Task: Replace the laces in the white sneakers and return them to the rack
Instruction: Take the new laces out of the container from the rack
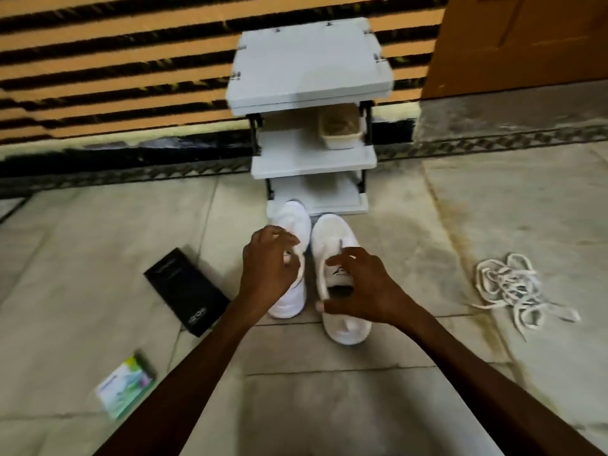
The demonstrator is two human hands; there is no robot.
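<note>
Two white sneakers stand side by side on the floor, toes toward a small white rack (311, 159). My left hand (268, 271) hovers over the left sneaker (294, 225) with curled fingers that pinch a white lace (300, 268) at the shoe's inner side. My right hand (360, 287) is spread over the opening of the right sneaker (332, 232), its fingers loose. The thumb lies near the lower end of a second lace strip (324, 274) across that shoe. The frame is blurred.
A tangled pile of white laces (513, 287) lies on the floor to the right. On the left are a black box (187, 289) and a green-and-white packet (126, 386). The rack's middle shelf holds a woven basket (342, 131). A cardboard box (526, 41) stands at the back right.
</note>
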